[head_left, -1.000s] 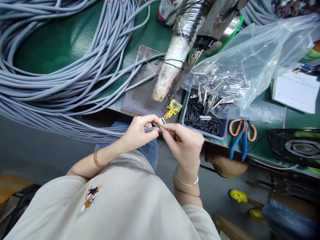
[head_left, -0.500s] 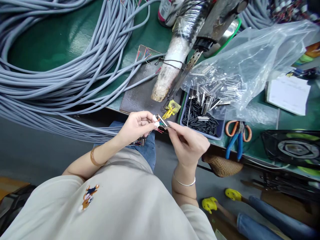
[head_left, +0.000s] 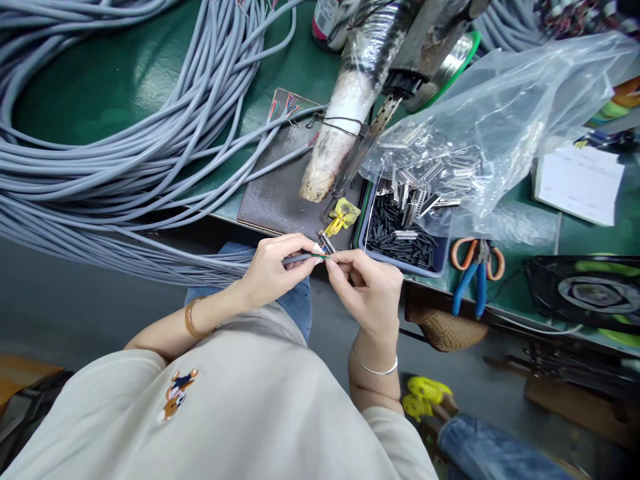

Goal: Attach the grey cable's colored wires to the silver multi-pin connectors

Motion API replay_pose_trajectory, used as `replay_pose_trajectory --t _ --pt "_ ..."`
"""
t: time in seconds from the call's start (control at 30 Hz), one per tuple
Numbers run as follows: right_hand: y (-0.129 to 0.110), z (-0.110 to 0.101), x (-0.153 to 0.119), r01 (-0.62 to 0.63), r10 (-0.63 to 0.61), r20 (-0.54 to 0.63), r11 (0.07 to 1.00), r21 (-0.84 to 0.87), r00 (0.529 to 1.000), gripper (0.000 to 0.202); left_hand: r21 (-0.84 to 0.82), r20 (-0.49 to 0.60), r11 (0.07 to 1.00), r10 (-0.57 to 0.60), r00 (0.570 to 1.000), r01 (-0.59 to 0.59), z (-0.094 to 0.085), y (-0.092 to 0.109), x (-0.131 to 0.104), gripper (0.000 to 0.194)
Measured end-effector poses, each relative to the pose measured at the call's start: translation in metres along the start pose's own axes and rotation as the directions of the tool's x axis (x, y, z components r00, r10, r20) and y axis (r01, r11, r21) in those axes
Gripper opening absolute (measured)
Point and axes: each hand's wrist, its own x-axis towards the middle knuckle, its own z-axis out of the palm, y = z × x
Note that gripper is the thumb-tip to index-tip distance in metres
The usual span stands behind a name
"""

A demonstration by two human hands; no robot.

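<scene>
head-worn view, facing forward and down

on my feed i count two hands (head_left: 273, 270), two bracelets (head_left: 191, 319), two yellow shoes (head_left: 417, 405), one parts tray (head_left: 441, 259), one clear bag (head_left: 535, 100).

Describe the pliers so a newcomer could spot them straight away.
On the green table, find the tray of small black pieces. Just right of it, near the table's front edge, lie the pliers, set apart by their blue-and-orange handles.

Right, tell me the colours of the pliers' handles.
The pliers have blue and orange handles, seen best in the head view.
</scene>
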Motion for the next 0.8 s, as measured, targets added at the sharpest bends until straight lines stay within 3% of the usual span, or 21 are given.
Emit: replay_pose_trajectory --t 0.2,0.43,0.67,0.8 --pt "-0.0009 0.0016 -0.0009 0.225 -0.227 -0.012 0.972 -0.072 0.974 0.006 0.001 -0.001 1.0 0.013 1.0 -0.013 0.0007 -0.0026 -0.0013 0.012" --pt "0.0076 0.0005 -0.0018 0.112 -0.127 -0.16 0.989 -0.096 0.979 0.021 -0.158 0.046 0.949 -0.269 0.962 0.273 0.0001 0.0009 0.0006 0.009" --pt "0.0055 0.0034 0.004 0.137 -0.138 -0.048 0.99 -0.019 0.989 0.015 -0.206 0.057 0.929 -0.301 0.952 0.307 -0.0009 0.0031 0.0022 0.009" --pt "0.0035 0.0058 0.0028 0.037 -0.033 -0.053 0.997 0.068 0.998 0.009 -0.214 0.05 0.929 -0.299 0.953 0.303 -0.0005 0.0041 0.001 0.01"
